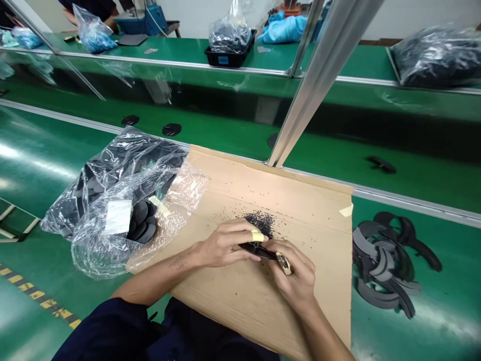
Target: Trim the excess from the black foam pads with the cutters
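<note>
Pinched between the thumb and fingers of the left hand [229, 243], the part [260, 252] is held above the middle of the cardboard [240, 316]. That hand is closed down to the part's thickness, and a yellow wrap [257, 235] covers one fingertip. The right hand [296, 276] is curled closed around a small tool [284, 263], of which a pale, metallic end shows; its kind cannot be told. The part's right end runs up to these fingers, but whether they touch it is hidden.

Black, thin and flat, the part is seen nearly edge-on as a dark, narrow sliver. Something small stands up from its upper face beside the wrapped fingertip; its full outline is covered by the hands.

Black bits [261, 220] lie heaped on the cardboard just beyond the hands, with stray ones scattered around. A piece of tape [346, 210] sits at the cardboard's far right corner.

Over the cardboard's left edge spreads a clear bag [101, 170] full of dark pieces, with black discs [141, 223] and a white label [118, 216] at its near side. Right of the cardboard, curved black strips [383, 271] lie in a loose pile. Past its far edge, a green belt [225, 130] carries a few dark pieces [172, 129], and a black tray [225, 59] stands farther off.
</note>
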A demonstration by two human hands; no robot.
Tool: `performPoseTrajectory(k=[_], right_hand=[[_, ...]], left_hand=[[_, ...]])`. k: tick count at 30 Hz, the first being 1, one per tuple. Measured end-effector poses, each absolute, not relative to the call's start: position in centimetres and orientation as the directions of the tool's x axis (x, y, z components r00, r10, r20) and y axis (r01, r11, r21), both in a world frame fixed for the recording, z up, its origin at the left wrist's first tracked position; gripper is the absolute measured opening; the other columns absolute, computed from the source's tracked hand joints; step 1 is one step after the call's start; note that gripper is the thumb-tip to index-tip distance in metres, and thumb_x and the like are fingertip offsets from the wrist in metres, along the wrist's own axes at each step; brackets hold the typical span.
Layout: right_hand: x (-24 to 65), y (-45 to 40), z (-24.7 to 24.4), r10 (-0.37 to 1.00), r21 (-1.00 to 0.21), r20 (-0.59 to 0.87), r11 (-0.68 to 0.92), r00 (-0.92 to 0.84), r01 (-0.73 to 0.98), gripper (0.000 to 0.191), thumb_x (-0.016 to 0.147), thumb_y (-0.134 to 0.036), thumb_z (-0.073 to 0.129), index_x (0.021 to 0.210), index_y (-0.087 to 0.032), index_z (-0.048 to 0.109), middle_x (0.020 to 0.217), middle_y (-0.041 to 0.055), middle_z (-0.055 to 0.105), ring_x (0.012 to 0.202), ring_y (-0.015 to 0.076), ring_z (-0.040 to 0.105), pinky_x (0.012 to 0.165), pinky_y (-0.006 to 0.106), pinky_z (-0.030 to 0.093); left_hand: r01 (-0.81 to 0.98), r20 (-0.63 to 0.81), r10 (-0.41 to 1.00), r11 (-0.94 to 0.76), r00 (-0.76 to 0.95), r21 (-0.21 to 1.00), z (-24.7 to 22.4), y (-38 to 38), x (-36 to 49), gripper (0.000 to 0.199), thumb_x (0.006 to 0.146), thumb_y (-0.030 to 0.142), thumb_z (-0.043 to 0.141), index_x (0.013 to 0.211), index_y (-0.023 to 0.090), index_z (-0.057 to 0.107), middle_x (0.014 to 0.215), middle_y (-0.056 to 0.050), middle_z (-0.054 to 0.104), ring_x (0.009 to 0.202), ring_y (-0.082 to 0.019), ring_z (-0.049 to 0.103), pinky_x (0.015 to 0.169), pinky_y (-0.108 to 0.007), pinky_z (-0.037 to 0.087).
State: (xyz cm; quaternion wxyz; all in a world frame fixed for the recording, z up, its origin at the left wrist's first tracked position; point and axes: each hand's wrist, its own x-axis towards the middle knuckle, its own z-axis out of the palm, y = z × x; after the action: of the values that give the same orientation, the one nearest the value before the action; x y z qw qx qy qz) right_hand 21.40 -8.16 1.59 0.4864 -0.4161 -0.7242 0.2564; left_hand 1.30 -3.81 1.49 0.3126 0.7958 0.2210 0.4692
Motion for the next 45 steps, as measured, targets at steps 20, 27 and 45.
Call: performPoseTrajectory(k=[20,27,45], right_hand=[[21.4,-8.1,1.4,0.888,-0.823,0.415,0.460,-0.201,0.333,0.018,0.089,-0.013,0.061,0.100,-0.023,0.071,0.094,0.0078,0.077,0.082,0.0233,0.075,0.073,0.036,0.063],[21.6,-8.0,1.7,0.872,-0.812,0.444,0.489,-0.208,0.318,0.023,0.088,-0.010,0.061,0.102,-0.024,0.072,0.096,0.0067,0.076,0.084,0.0222,0.074,0.076,0.036,0.063],[21.8,-7.8,2.2,0.912,-0.885,0.345,0.395,-0.221,0.248,0.011,0.090,-0.019,0.066,0.098,-0.024,0.070,0.093,0.0053,0.075,0.083,0.0219,0.072,0.075,0.035,0.060]], left_hand=[[0.092,0.587,0.701,-0.669,0.405,0.737,2.4,-4.4,1.3,0.019,0.092,0.023,0.072,0.111,0.019,0.072,0.090,-0.006,0.078,0.080,-0.015,0.072,0.074,-0.029,0.061],[0.096,0.601,0.672,-0.697,0.432,0.710,2.5,-4.6,1.3,0.028,0.096,0.019,0.064,0.125,0.019,0.067,0.101,-0.009,0.078,0.093,-0.018,0.073,0.081,-0.034,0.061],[0.050,0.484,0.747,-0.564,0.455,0.824,2.8,-4.5,1.2,0.022,0.095,0.029,0.068,0.111,0.014,0.072,0.094,-0.010,0.076,0.088,-0.018,0.071,0.078,-0.032,0.061]])
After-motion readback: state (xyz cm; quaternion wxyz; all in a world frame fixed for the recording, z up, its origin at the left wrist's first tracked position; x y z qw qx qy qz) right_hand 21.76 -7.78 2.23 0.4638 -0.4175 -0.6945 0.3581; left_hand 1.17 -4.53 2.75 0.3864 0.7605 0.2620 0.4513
